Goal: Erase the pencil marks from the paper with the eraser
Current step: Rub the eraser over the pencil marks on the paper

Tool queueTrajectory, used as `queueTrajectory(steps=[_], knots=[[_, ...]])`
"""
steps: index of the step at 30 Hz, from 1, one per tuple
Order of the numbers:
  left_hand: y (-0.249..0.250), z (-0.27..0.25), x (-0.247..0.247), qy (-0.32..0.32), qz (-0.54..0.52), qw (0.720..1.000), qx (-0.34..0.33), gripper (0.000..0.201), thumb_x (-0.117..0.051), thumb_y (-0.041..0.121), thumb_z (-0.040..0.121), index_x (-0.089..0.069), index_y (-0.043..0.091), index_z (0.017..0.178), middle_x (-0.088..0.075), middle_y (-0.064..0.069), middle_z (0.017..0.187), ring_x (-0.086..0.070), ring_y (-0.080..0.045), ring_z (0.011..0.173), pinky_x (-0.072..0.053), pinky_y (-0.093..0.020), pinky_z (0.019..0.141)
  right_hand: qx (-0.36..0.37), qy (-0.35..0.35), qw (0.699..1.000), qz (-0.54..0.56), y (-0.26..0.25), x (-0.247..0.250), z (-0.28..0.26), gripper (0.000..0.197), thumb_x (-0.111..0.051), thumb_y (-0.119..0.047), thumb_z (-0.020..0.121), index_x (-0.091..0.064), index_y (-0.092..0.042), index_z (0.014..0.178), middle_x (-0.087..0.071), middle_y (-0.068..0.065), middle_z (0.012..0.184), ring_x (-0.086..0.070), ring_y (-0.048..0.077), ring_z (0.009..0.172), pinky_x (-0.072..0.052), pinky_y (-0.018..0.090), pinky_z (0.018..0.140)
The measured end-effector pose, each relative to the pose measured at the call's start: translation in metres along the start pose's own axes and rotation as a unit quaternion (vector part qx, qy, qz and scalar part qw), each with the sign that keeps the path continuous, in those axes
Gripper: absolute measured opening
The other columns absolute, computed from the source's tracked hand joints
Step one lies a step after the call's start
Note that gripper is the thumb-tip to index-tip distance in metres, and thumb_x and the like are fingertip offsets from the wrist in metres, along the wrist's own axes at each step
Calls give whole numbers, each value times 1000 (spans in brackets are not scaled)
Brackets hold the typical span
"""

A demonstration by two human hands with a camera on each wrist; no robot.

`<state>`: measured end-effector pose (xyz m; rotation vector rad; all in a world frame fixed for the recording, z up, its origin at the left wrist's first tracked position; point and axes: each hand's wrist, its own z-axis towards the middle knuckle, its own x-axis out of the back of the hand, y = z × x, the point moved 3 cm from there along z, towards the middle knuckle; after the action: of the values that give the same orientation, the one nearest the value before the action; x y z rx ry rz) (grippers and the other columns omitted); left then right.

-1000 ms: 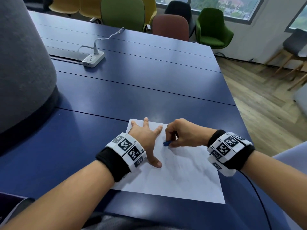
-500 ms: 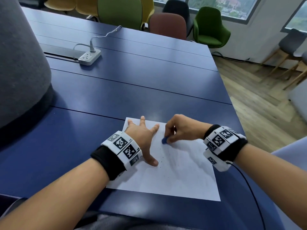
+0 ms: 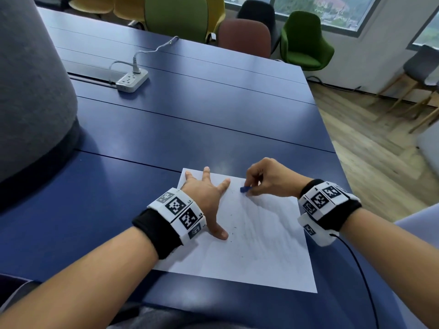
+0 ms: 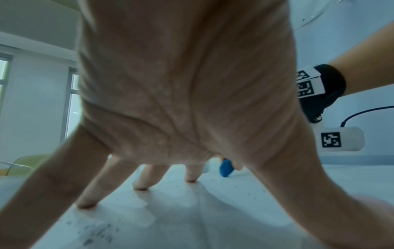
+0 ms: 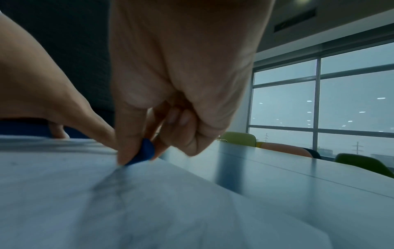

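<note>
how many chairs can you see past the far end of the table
6 at the table's far end: two yellow, a big green one, a brown one, a black one, another green one. More may be hidden.

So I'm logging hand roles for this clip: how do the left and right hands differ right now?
The left hand is spread, fingers straight, fingertips pressing the paper; the right hand is curled, pinching the blue eraser. The left holds nothing and steadies the sheet's left side; the right sets the eraser's tip on the sheet near its far edge. Both wear marker-covered wristbands.
</note>
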<state>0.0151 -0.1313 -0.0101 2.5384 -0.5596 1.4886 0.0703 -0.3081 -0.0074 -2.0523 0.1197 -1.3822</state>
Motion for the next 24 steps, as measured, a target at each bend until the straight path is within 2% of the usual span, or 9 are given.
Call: queueTrajectory(steps=[2,3,6,8,12,17,21,22,24], knots=[[1,-1,1,-2,2,1000,-1,133,-72,75,60,8,29,155,9,-28,158,-4,-49,144,-15,-52,116,-12,-70,997,-21,-3,-2,-5,12,-83,-11,70,-72,-16,69,-68,-2,71,-53,5,60,-45,21,59],[1,-2,1,-2,4,1000,-1,132,-72,75,61,9,29,155,8,-28,158,-3,-48,145,-15,-52,115,-17,-72,997,-31,-3,-1,-4,10,-83,-13,70,-73,-13,72,-68,-4,70,-53,3,59,-45,19,58],[2,-2,1,1,10,1000,-4,132,-71,75,61,9,28,155,7,-28,158,-3,-46,145,-12,-52,116,-15,28,999,-32,0,3,1,14,-83,-17,73,-70,-14,68,-62,-6,62,-48,2,50,-39,16,51],[2,-2,1,1,12,1000,-1,132,-71,76,61,8,28,155,7,-28,158,-4,-47,145,-11,-52,117,-10,41,999,-18,1,2,-1,14,-82,-14,73,-69,-15,68,-61,-3,63,-48,4,51,-40,19,53],[3,-3,2,-6,11,1000,-2,131,-71,75,62,9,28,155,7,-28,158,-2,-46,145,-14,-52,116,-17,-85,996,-23,-4,-3,-12,15,-83,-13,70,-71,-22,67,-68,0,71,-52,6,60,-44,18,57],[3,-2,1,0,14,1000,0,132,-71,77,60,9,29,155,8,-28,158,-7,-47,145,-13,-53,116,-9,33,999,-5,-3,-1,-10,11,-84,-13,71,-73,-11,72,-70,9,73,-52,9,58,-42,19,55],[2,-2,1,-2,13,1000,-1,133,-71,77,60,9,29,155,7,-28,158,-5,-47,145,-15,-52,116,6,-112,994,-18,-15,-16,-28,14,-84,-14,69,-72,-22,70,-71,5,75,-54,6,60,-46,19,59],[2,-2,2,-1,13,1000,-1,133,-71,77,60,9,29,155,8,-28,158,-6,-47,145,-15,-52,116,-1,-116,993,-23,-15,-16,-27,13,-84,-15,70,-73,-21,70,-72,4,75,-54,5,59,-46,21,60],[2,-1,0,1,12,1000,-1,132,-70,77,60,10,30,155,7,-28,158,-6,-47,144,-16,-51,115,-15,-48,999,-18,-11,-11,-22,11,-84,-18,70,-74,-18,71,-72,3,73,-55,7,60,-49,28,62]])
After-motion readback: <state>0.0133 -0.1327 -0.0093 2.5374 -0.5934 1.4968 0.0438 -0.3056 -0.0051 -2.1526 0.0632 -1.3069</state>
